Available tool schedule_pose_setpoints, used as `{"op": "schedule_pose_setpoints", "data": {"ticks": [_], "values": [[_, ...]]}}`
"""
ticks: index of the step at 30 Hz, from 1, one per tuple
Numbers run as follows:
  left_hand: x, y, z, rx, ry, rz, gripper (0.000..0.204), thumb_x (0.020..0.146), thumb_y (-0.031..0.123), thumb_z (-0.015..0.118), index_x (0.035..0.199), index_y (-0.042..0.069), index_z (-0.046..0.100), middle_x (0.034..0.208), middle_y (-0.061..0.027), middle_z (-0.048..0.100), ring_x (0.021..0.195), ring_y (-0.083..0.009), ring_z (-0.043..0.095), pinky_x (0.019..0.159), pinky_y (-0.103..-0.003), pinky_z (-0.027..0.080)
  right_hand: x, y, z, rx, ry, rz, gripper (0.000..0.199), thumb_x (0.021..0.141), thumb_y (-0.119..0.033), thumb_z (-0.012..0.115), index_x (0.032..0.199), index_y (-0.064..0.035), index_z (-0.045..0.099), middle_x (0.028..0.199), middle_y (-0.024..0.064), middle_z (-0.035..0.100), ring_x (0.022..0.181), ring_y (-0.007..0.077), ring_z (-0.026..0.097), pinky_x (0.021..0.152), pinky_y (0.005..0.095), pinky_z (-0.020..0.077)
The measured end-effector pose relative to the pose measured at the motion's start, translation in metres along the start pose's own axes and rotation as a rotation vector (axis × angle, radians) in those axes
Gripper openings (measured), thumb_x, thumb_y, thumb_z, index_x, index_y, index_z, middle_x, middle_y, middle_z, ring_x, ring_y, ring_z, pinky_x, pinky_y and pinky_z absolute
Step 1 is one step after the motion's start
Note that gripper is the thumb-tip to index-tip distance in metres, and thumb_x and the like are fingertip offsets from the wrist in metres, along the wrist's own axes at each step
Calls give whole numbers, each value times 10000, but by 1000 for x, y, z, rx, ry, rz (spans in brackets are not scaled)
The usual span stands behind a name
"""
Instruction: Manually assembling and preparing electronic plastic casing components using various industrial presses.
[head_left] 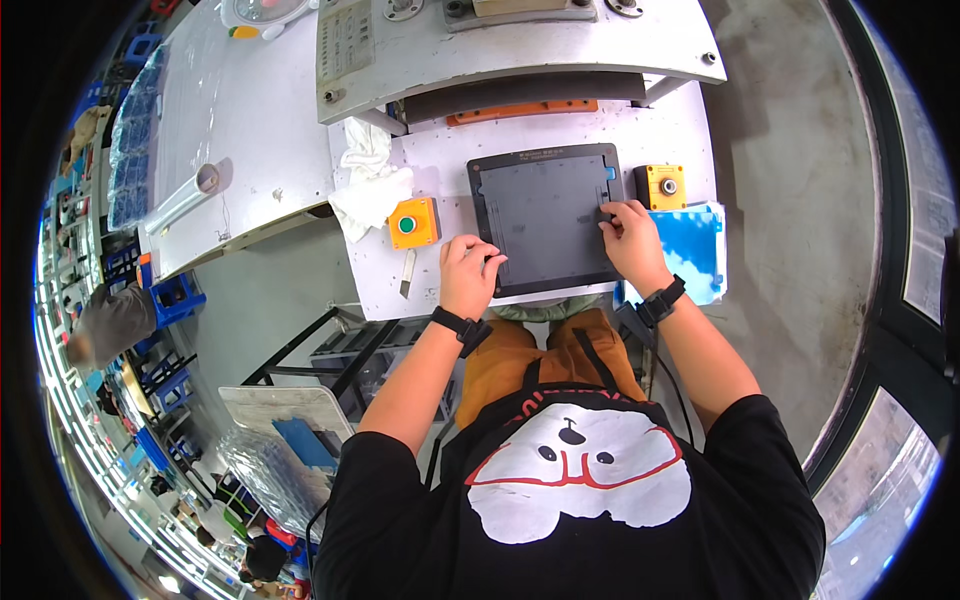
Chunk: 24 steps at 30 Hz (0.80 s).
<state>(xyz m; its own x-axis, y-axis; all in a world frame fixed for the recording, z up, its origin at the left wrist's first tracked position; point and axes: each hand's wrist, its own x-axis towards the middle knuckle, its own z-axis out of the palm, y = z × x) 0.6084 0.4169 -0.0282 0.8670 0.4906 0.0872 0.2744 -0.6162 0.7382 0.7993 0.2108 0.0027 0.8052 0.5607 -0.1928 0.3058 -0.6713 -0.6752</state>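
Observation:
In front of me a flat black rectangular tray-like plate [545,283] lies on the white table. A dark grey sheet or panel [548,215] sits within its raised rim, with a small blue tab [611,174] near the upper right corner. My left hand [468,272] is at the plate's lower left edge, thumb and fingers pinched together. At the right edge my right hand [632,240] has its fingers bent and drawn together over the rim. What either hand pinches, if anything, is too small or hidden to make out.
Yellow button boxes stand left [414,223] and right [660,187] of the plate. A utility knife [408,273] and white cloth [372,190] lie at left, blue-and-white sheets [690,250] at right. A heavy metal press [520,55] stands behind.

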Motion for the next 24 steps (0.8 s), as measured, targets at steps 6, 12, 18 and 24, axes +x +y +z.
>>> {"op": "schedule_pose_setpoints", "data": {"ticks": [6, 12, 18, 24], "values": [[3, 2, 0, 12, -32, 15, 140, 765, 118, 772, 849, 67, 673, 992, -98, 561, 958, -310, 533, 833, -395, 437, 0, -8, -4, -115, -5, 3, 276, 798, -34, 686, 1071, 1, 659, 985, 160, 605, 833, 318, 612, 766, 369, 522], [7, 7, 0, 56, -66, 3, 147, 758, 120, 771, 847, 59, 672, 1014, -91, 570, 975, -322, 528, 848, -417, 444, -2, -8, -5, -88, -28, -29, 309, 781, -30, 681, 1084, 19, 650, 1021, 194, 615, 946, 378, 610, 855, 401, 517], [8, 6, 0, 104, -110, 4, 195, 754, 113, 765, 911, 77, 655, 1062, -100, 553, 1004, -332, 515, 865, -433, 436, -4, -4, 1, -100, -18, -152, 329, 750, -13, 693, 1072, 38, 650, 1064, 192, 612, 1003, 367, 599, 897, 395, 503], [28, 24, -2, 231, -208, 83, 443, 732, 226, 779, 1120, 98, 609, 1295, -138, 474, 1241, -391, 408, 1028, -486, 348, 3, -2, -19, -117, -37, -269, 407, 738, -82, 740, 1123, 0, 636, 1160, 177, 586, 1101, 353, 562, 957, 400, 478]]}}
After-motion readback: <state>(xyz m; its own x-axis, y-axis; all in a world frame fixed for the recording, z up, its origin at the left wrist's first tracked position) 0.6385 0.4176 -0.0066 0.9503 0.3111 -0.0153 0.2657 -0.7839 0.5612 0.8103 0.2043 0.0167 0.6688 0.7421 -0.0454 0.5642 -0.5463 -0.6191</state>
